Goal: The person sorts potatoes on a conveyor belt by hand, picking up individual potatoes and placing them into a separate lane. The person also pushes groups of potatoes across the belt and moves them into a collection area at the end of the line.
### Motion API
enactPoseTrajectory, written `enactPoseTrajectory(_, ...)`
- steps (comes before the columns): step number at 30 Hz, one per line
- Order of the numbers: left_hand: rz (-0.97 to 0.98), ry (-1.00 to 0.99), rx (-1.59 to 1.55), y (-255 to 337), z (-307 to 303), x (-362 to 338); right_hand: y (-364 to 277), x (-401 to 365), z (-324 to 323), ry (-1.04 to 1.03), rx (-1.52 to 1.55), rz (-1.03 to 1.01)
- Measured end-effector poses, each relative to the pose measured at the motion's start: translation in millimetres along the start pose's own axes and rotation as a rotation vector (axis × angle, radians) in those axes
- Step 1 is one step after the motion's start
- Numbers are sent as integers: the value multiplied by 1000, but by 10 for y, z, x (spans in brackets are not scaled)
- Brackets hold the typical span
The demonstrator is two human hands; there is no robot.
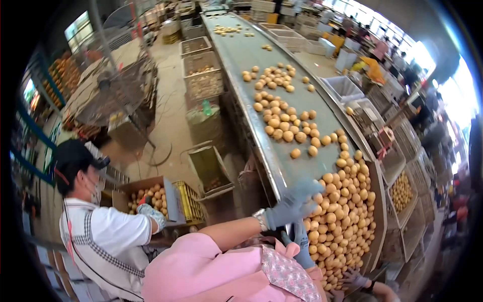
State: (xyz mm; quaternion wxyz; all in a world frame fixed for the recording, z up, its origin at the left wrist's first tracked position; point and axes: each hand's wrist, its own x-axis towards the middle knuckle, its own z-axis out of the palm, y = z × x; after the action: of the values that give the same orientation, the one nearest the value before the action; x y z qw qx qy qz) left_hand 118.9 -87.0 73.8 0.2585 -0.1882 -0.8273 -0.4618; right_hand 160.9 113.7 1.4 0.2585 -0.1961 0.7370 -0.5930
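A heap of round, tan produce point(342, 216) lies just to the right of a worker's gloved left hand point(289, 204) and beside the gloved right hand point(302, 246), at the near end of a sorting line. The left hand, a watch point(260, 220) at its wrist, reaches over the line's edge; motion blur hides its fingers, and whether they grip anything cannot be told. The right hand hangs lower, fingers partly hidden, its hold equally unclear.

Beyond both hands, a pale green conveyor belt point(241, 55) stretches into a crowded packing hall, scattered with more produce. Bare floor point(168, 95) shows ahead and left of the hands.

The belt's metal rim point(261, 156) runs up to the left hand, while a side panel point(378, 211) walls off the heap on the side away from the hands. Below and to the right of the right hand, another person's gloved hand point(354, 278) touches the heap. Left of the left hand, a person in a black cap point(75, 156) reaches into a produce-filled carton point(175, 204), with a yellow crate point(188, 201) alongside. Stacked crates point(410, 211) stand past the panel, one holding produce.
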Motion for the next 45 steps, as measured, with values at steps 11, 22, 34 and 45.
enactPoseTrajectory(11, 375, -856, 314, -922, 714, 497, 992, -1000, -1060, 734, -624, -147)
enactPoseTrajectory(22, 123, -680, 334, -399, 1212, 927, 962, -527, -1446, 674, -879, -65)
enactPoseTrajectory(34, 387, -835, 527, -1724, 867, 1658, 1073, 778, -2091, 960, -1147, -162)
enactPoseTrajectory(45, 557, -925, 288, -805, 813, 1224, 1002, -622, -1300, 611, -820, -296)
